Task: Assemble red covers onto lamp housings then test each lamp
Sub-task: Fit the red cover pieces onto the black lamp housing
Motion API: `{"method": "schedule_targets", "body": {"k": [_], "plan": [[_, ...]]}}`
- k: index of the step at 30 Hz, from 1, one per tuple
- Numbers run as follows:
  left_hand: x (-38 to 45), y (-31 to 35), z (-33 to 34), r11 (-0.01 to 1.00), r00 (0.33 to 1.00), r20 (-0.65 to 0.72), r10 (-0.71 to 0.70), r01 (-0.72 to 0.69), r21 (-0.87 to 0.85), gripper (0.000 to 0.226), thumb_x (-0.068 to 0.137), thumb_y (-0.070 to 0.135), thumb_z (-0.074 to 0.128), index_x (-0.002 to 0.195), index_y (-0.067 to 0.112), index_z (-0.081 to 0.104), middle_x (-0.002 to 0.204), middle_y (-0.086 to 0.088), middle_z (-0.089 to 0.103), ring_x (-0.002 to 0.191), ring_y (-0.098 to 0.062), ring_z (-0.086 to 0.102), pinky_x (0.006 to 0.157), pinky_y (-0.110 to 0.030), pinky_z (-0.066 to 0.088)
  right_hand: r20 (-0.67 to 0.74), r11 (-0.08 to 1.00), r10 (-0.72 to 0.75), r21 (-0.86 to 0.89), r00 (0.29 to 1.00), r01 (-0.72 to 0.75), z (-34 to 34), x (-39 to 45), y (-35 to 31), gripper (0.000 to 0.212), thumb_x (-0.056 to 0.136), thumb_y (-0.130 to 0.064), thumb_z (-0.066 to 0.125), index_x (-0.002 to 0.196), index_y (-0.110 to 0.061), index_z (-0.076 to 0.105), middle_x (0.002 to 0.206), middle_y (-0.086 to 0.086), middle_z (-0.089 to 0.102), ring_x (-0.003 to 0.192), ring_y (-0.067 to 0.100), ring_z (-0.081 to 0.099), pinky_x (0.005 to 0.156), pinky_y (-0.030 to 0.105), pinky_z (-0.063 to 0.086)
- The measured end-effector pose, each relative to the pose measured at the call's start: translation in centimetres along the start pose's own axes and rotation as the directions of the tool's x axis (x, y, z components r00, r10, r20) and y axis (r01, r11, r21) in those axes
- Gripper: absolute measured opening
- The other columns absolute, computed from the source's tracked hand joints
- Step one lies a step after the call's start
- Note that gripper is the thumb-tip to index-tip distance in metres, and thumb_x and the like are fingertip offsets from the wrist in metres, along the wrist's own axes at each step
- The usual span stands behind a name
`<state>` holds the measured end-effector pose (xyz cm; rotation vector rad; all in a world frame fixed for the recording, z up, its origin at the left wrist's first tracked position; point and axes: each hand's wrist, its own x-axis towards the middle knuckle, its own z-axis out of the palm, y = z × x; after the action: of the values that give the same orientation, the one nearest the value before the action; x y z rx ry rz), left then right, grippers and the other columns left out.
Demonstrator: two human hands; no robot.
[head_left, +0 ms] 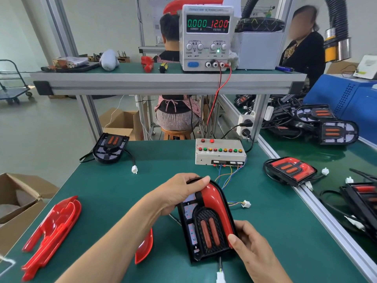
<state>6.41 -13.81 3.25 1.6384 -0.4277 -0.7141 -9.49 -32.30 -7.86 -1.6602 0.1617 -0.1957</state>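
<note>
At the green surface (pixel 126 180), the left hand (pixel 181 193) is gripping the lamp housing (pixel 204 227) top while the right hand (pixel 251 242) is pinching the red cover (pixel 216 201) along its edge, apparently seating it.

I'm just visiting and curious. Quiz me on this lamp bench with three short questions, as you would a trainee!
1. True or false: the power supply shows 12.00 volts and 0.000 amps.
2. Which hand touches the top end of the lamp housing: A left hand, B right hand?
3. Fill in: the spare red covers lie on the green mat at the person's ____.

Key: 1 true; 2 A; 3 left.
</note>
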Motion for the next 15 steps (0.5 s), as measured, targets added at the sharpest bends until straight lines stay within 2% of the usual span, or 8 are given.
{"method": "schedule_targets", "body": {"k": [3,5,8,10,15], "plan": [[-0.27,0.06,-0.54,0.999,0.994,0.108,0.03,-0.031,0.01,0.027,0.084,0.018,0.081,0.104,0.008,0.068,0.096,-0.005,0.075,0.09,-0.018,0.071,0.086,-0.031,0.058,0.001,1.0,0.004,-0.015,1.0,-0.004,-0.01,-0.01,0.02,0.024,0.095,0.003,0.062,0.116,-0.007,0.067,0.113,0.016,0.07,0.104,0.016,0.071,0.09,0.021,0.053],[-0.2,-0.2,-0.6,0.998,0.994,0.096,0.045,-0.048,0.03,0.026,0.083,0.005,0.081,0.105,0.006,0.066,0.094,-0.006,0.075,0.089,-0.019,0.071,0.083,-0.029,0.057,-0.013,1.0,0.002,-0.018,1.0,-0.003,0.02,0.02,-0.02,0.024,0.094,0.005,0.063,0.115,-0.006,0.067,0.112,0.018,0.07,0.102,0.016,0.071,0.089,0.02,0.053],[-0.11,-0.42,-0.5,0.998,0.995,0.078,0.059,-0.059,-0.001,0.029,0.084,0.001,0.078,0.109,0.001,0.063,0.096,-0.011,0.072,0.09,-0.023,0.069,0.09,-0.037,0.058,-0.025,1.0,0.004,-0.018,1.0,-0.004,0.14,0.02,0.11,0.023,0.093,0.006,0.064,0.113,-0.004,0.067,0.111,0.021,0.069,0.098,0.014,0.071,0.085,0.02,0.054],[-0.08,-0.41,-0.5,0.998,0.994,0.092,0.067,-0.065,-0.021,0.03,0.084,0.0,0.078,0.11,0.0,0.063,0.096,-0.012,0.071,0.09,-0.024,0.068,0.089,-0.037,0.058,-0.036,1.0,-0.005,-0.025,0.999,0.004,0.16,-0.08,0.24,0.023,0.091,0.007,0.065,0.112,-0.004,0.067,0.109,0.023,0.067,0.094,0.013,0.071,0.081,0.019,0.054],[0.29,-0.74,-0.74,0.997,0.993,0.105,0.062,-0.057,-0.044,0.027,0.084,0.001,0.078,0.107,0.003,0.064,0.096,-0.012,0.071,0.09,-0.024,0.067,0.089,-0.038,0.056,-0.049,0.996,-0.035,-0.08,0.998,0.031,0.38,-0.25,0.19,0.024,0.092,0.002,0.066,0.112,-0.01,0.069,0.108,0.019,0.067,0.1,0.021,0.07,0.089,0.021,0.053]]}}
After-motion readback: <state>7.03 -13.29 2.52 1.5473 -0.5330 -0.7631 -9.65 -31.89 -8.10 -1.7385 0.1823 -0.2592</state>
